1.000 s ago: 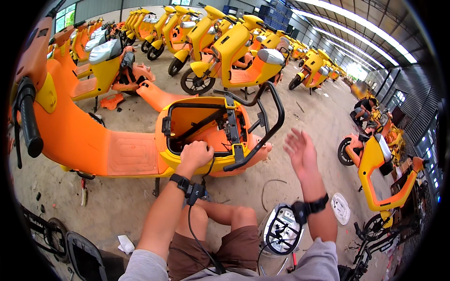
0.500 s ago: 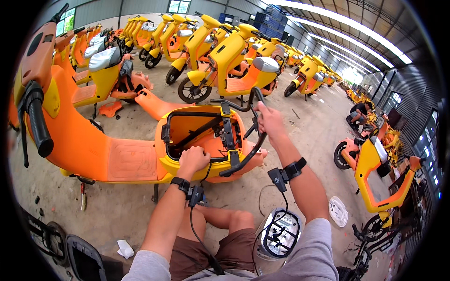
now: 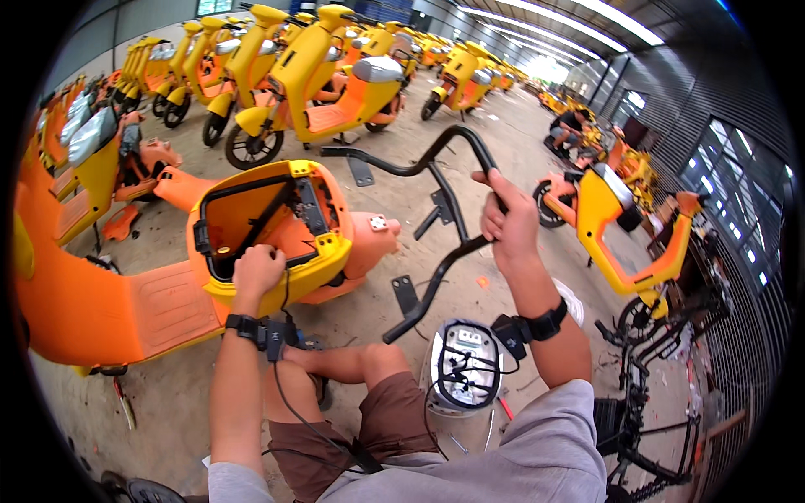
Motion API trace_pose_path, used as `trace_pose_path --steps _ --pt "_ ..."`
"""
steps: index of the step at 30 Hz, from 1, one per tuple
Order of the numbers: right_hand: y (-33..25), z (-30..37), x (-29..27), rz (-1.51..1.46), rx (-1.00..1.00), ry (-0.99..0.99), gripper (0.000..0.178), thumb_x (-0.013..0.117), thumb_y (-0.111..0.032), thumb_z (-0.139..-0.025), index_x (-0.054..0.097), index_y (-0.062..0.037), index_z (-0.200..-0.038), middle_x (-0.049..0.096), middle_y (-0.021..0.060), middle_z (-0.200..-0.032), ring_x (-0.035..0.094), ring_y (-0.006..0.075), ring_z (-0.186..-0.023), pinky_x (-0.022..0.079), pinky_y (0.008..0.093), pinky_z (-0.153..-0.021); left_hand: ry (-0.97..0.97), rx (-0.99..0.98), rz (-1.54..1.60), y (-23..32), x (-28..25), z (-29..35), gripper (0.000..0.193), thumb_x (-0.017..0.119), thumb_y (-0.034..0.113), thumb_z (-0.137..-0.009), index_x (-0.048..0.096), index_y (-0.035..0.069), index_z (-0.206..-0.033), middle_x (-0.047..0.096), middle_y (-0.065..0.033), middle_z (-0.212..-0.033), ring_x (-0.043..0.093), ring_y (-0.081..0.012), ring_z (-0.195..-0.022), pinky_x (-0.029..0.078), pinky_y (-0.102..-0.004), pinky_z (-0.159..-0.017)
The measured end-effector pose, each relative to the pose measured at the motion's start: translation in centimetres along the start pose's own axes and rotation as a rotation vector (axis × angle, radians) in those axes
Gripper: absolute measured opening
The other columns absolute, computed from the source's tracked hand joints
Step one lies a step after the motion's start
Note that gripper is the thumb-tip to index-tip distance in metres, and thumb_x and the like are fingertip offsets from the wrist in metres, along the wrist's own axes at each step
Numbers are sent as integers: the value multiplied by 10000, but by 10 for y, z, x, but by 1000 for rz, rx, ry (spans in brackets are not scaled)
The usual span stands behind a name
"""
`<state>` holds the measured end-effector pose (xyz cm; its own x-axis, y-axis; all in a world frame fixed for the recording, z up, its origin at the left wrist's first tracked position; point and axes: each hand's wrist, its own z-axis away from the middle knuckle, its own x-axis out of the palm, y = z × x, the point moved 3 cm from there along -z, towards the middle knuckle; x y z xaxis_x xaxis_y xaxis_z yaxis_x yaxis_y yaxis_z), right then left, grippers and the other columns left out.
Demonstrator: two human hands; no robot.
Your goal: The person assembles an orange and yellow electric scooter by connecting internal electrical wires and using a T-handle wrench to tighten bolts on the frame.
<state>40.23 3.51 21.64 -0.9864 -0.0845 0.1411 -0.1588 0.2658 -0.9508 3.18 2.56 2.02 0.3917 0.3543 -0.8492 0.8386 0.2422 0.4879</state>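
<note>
In my right hand (image 3: 511,220), fingers wrapped round one tube, is a black bent-tube rear rack (image 3: 454,210) with flat bracket plates. It hangs in the air to the right of a yellow and orange scooter (image 3: 166,289), apart from it. My left hand (image 3: 259,271) is curled over the near rim (image 3: 220,292) of the scooter's uncovered seat compartment; its fingertips are partly hidden. A dark strip (image 3: 314,210) runs along the compartment's right side. Both wrists carry black straps with small boxes and cables.
A silver seat (image 3: 436,362) lies underside up on the floor by my knee, with thin tools beside it. Rows of yellow scooters (image 3: 319,84) stand behind. At right are a partly stripped scooter (image 3: 599,239), a black bare frame (image 3: 637,377) and a crouching person (image 3: 570,130).
My right hand has lifted the rack off the scooter's rear and carried it right. My left hand stays on the compartment rim. The view has swung right.
</note>
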Motion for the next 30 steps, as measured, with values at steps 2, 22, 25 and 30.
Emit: trace_pose_path --steps 2,22,25,30 --pt "-12 24 -36 69 -25 89 381 562 -304 -1007 674 50 -1093 350 -66 -525 292 41 -404 253 230 -397 12 21 13 3 3 0 404 525 358 -886 758 36 -959 712 -232 -960 675 -413 -931 529 -492 -874" --pt "82 269 -352 580 400 890 312 701 -318 -924 701 -29 -808 449 -44 -537 385 63 -409 256 255 -399 15 69 -52 -13 15 -12 458 496 428 -958 726 52 -1082 705 -230 -993 664 -417 -963 512 -468 -843" --pt "85 279 -347 512 398 897 300 689 -313 -932 709 -29 -838 437 -50 -534 389 58 -416 254 249 -400 29 104 -47 -15 20 -16 456 498 426 -957 725 46 -1065 708 -224 -997 666 -412 -959 514 -464 -835" --pt "111 261 -325 458 330 759 303 677 -299 -946 748 -6 -973 467 -48 -539 379 40 -423 250 233 -405 -40 78 -16 -2 16 -13 458 515 434 -950 724 31 -1017 706 -204 -916 679 -387 -901 513 -442 -796"
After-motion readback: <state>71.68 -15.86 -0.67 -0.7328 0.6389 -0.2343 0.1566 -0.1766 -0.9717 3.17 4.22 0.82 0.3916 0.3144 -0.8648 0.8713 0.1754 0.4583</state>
